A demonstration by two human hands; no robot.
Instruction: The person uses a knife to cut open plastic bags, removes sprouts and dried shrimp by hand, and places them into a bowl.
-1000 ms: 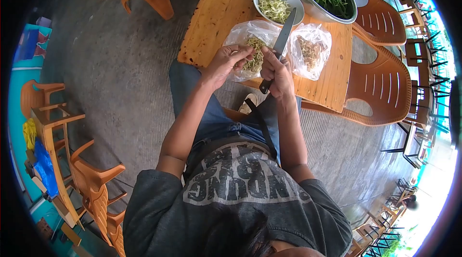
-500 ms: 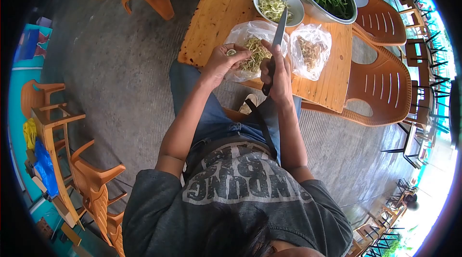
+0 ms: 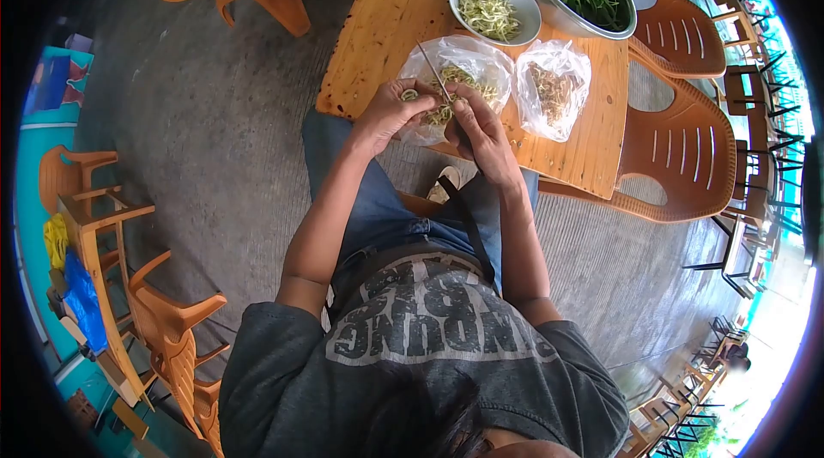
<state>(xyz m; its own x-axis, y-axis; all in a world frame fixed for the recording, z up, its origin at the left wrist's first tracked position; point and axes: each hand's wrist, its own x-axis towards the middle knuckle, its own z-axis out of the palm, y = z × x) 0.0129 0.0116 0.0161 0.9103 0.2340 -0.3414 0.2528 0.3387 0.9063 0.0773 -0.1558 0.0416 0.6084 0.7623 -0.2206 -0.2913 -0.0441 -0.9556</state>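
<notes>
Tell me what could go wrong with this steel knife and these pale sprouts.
The knife, held in the bare right hand close to the bare left hand, might slip and cut it. The crumpled clear plastic bag of sprouts, near the edge of the brown wooden table, could slide off.

Bare wood along left edge of worktop (image 3: pixel 365 46): passable. Near edge crowded by left hand (image 3: pixel 390 117), right hand (image 3: pixel 485 133), knife (image 3: pixel 430 65), left plastic bag (image 3: pixel 491 61). Right plastic bag (image 3: pixel 558 53) nearly touching it, scant gap between. Bowl (image 3: pixel 529 26), metal basin (image 3: pixel 556 15) block right side beyond.
</notes>
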